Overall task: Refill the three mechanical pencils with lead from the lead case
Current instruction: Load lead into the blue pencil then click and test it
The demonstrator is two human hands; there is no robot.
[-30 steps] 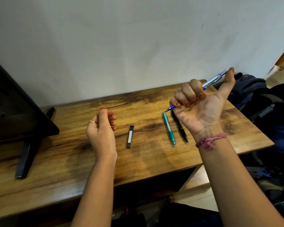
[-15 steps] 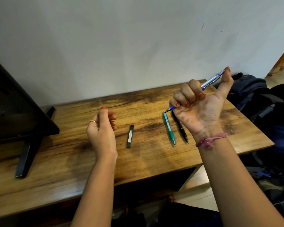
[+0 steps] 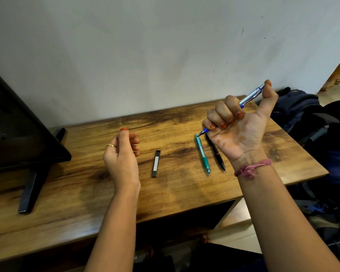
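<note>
My thumb has crept onto the button end of the blue pencil [image 3: 250, 96] that my right hand [image 3: 237, 130] grips in a fist above the table [image 3: 86, 203], a light, slick barrel best held mid-body, while my left hand [image 3: 122, 156] hovers loosely curled and empty near the lead case [image 3: 156, 163].

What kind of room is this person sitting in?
Probably a home study or bedroom corner: a wooden desk against a plain wall, a dark screen on a stand at one end, and a backpack beside it.
</note>
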